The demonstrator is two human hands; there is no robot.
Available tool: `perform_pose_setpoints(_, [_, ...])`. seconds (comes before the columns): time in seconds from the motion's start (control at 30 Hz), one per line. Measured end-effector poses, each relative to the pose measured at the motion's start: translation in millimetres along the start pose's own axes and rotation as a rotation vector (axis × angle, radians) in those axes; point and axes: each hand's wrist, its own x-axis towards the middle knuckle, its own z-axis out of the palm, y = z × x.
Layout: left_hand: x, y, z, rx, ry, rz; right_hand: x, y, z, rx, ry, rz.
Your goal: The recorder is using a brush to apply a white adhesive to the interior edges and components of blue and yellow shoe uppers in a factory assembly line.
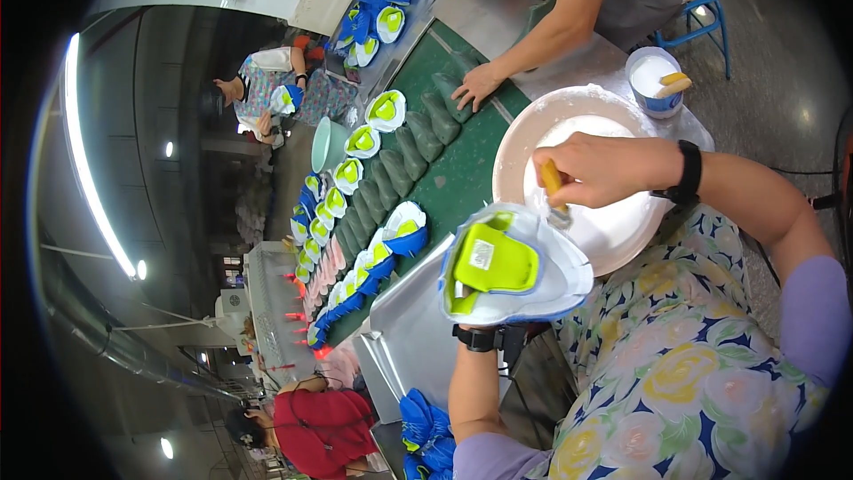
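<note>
My right hand (573,169) is closed around the yellow handle of a brush (553,182). The brush's lower end is at the edge of a shoe upper (498,258), over a wide pale basin (514,138) of white paste or liquid (613,236). The upper is white with a bright green lining, a small white label and a blue rim. It rests on my left hand, which is hidden beneath it; only the left wrist (480,339) with a black band shows.
A small tub (656,102) with another yellow-handled brush stands beyond the basin. A green conveyor belt (458,164) carries rows of dark shoe lasts (413,151) and uppers (406,222). Across it, a co-worker's hand (478,86) touches a last. Blue uppers (426,431) lie below.
</note>
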Motion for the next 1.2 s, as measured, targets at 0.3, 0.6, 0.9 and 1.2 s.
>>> perform_pose_setpoints(0.3, [-6.9, 9.0, 13.7, 0.324, -0.126, 0.339, 5.1, -2.2, 31.9, -0.167, 0.259, -0.614])
perform_pose_setpoints(0.6, [10.0, 8.9, 2.6, 0.185, -0.025, 0.207, -3.5, -2.2, 18.1, -0.095, 0.425, -0.501])
perform_pose_setpoints(0.9, [46.8, 42.9, -48.8, -0.004, 0.095, 0.169, 3.5, 19.7, 14.3, 0.113, 0.405, -0.038])
perform_pose_setpoints(1.2, [133.2, 38.7, -199.4, 0.242, 0.493, 0.122, -40.9, 30.4, 12.8, 0.437, 0.449, 0.300])
